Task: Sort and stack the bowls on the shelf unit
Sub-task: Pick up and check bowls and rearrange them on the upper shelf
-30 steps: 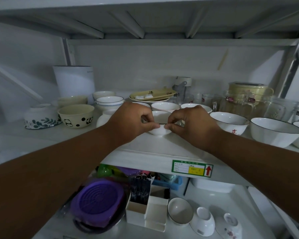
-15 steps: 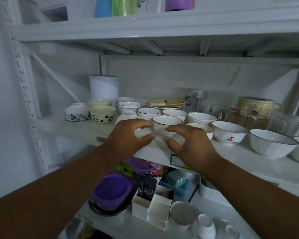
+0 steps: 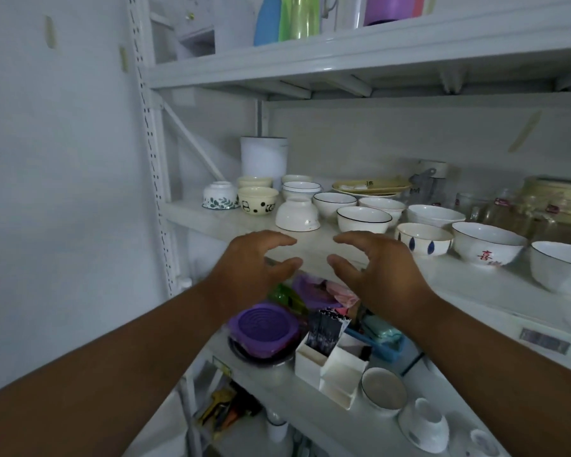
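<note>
Fingers of the left hand point(image 3: 254, 262) and right hand point(image 3: 376, 268) hang loosely curled and spread, holding nothing, over the shelf point(image 3: 314, 249) edge. Just beyond the fingertips stand a black-rimmed bowl point(image 3: 363, 219) and an upturned white bowl point(image 3: 297, 214).

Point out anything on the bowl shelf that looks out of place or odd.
One white bowl sits upside down near the shelf's front, while the black-rimmed bowls beside it stand upright. A small leaf-patterned bowl at the far left is also inverted. Nothing looks spilled or broken.
</note>
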